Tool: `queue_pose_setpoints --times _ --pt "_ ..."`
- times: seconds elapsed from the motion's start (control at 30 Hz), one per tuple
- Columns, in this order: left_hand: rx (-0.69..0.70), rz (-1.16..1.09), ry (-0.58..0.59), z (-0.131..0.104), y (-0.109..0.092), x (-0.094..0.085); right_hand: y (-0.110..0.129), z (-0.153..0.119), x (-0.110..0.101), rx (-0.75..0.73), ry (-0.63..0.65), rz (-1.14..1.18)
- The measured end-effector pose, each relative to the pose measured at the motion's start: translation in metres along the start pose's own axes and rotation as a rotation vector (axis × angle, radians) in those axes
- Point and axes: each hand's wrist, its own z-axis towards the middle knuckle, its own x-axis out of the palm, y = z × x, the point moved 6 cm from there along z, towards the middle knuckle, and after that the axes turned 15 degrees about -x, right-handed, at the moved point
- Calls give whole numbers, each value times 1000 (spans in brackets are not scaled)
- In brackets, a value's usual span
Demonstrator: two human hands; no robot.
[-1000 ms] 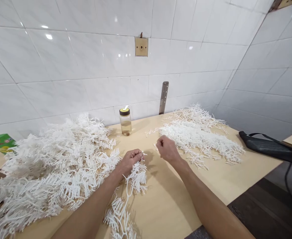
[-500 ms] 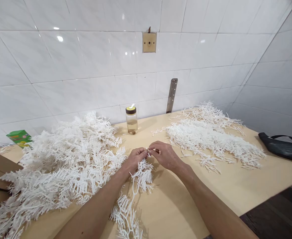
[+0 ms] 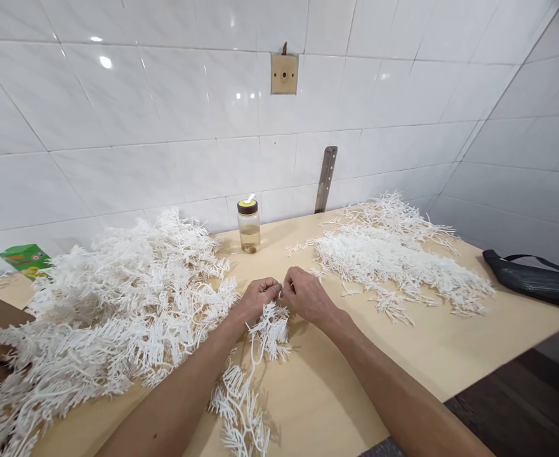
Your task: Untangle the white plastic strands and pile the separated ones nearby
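Both hands meet over the middle of the table. Thumb and fingers of my left hand (image 3: pixel 261 298) are pinched on the upper end of a white branching plastic strand (image 3: pixel 272 330), whose feathery tufts hang below and trail toward the table's front edge. Close against it, my right hand (image 3: pixel 304 291) is closed with curled fingers at the same tip; what lies inside them is hidden. A large heap of white branching strands (image 3: pixel 131 304) lies left of my left hand. To the right of my right hand spreads a flatter pile of white strand pieces (image 3: pixel 393 260).
A clear jar (image 3: pixel 249 227) with a dark lid and some liquid stands near the tiled wall. Behind it, a perforated metal strip (image 3: pixel 325 179) leans there. A green box (image 3: pixel 26 259) sits at far left, a black bag (image 3: pixel 536 278) at the right edge of the table (image 3: pixel 431 346).
My right hand's fingers have curled in more tightly and the hand has turned slightly beside the left. My left hand keeps its pinch. The whole view has shifted a little.
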Motion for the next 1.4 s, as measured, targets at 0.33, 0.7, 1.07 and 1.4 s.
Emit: queue_pose_setpoints --times 0.33,0.7,1.07,1.4 --pt "-12 -465 -123 8 -6 -19 -87 -24 -48 376 -285 -174" --pt "25 -628 0 14 -2 -14 17 -3 16 53 87 665" --pt "-44 -556 -43 10 -2 -11 -5 -9 21 254 3 872" --pt "-78 -306 -97 7 3 -6 -14 -9 19 382 -77 1029"
